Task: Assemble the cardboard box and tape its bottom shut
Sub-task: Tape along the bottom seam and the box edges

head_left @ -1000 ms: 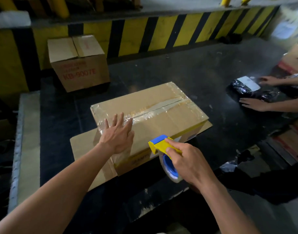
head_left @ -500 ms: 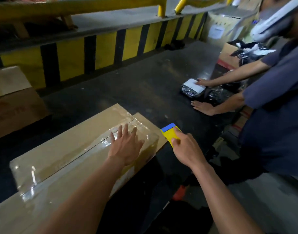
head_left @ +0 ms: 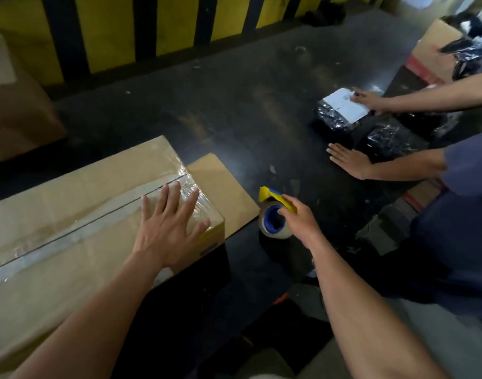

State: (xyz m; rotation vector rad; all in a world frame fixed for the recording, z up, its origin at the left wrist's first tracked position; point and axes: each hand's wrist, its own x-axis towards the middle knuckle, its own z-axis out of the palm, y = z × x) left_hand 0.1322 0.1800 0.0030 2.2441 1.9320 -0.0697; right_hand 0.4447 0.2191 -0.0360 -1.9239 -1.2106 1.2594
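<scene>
- Checking progress from the head view: cardboard box [head_left: 78,214] sits assembled on the dark table [head_left: 234,105], at the left near edge, flaps folded shut on its upward face.
- Clear tape strip [head_left: 103,214] runs along the centre seam of that face and wraps over the right end, where the film looks wrinkled and glossy. I judge the seam to be closed along its visible length; the far left end is out of frame, so I cannot confirm it there.
- Left hand [head_left: 170,231] lies flat on the box near its right end, fingers spread wide, palm down on the tape. Reads as pressing the strip or steadying the box.
- Right hand [head_left: 297,220] is closed around the tape dispenser [head_left: 275,214], yellow handle with a blue-cored roll, held beside the box, near the table's front edge. I see no tape bridging from roll to box, though blur makes this uncertain.
- Loose flat cardboard sheet [head_left: 223,192] lies under or just beside the box's right end.
- Another person's hands [head_left: 349,162] work on black wrapped parcels [head_left: 340,113] well apart from my box; no interference.
- Judgement: assembly done, main seam taped. Left, if anything: a final rub-down, setting the dispenser aside, perhaps cross strips.
</scene>
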